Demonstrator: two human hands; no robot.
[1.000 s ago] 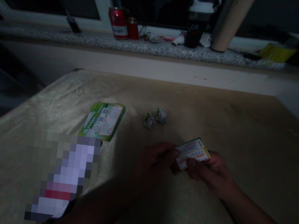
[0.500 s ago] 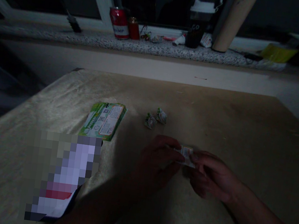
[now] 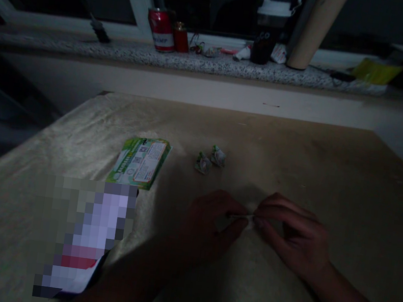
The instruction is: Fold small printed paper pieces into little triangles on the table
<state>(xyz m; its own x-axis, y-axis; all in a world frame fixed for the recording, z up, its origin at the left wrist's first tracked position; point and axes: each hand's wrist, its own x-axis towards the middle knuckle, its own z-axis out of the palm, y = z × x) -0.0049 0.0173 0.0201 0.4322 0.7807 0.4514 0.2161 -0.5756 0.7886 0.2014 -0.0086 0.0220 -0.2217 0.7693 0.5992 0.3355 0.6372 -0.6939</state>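
Note:
Both my hands meet low over the wooden table [image 3: 297,154], pinching one small paper slip [image 3: 242,217] between them. It shows only as a thin edge-on strip. My left hand [image 3: 210,224] grips its left end with fingers closed. At its right end, my right hand [image 3: 289,232] pinches with thumb and forefinger while the other fingers curl above the table. Two small folded paper pieces [image 3: 210,159] lie just beyond my hands. A green printed leaflet [image 3: 140,162] lies flat to the left.
A blurred-out object [image 3: 82,239] lies at the table's near left. Behind the table, a stone window ledge [image 3: 89,47] carries a red can [image 3: 161,29], a dark lidded cup [image 3: 267,31], a cardboard tube [image 3: 312,27], small litter and a yellow item [image 3: 373,70]. The room is dim.
The paper slip was held up with its printed face showing. It has been folded or turned down to an edge-on strip, and both hands have dropped closer to the table.

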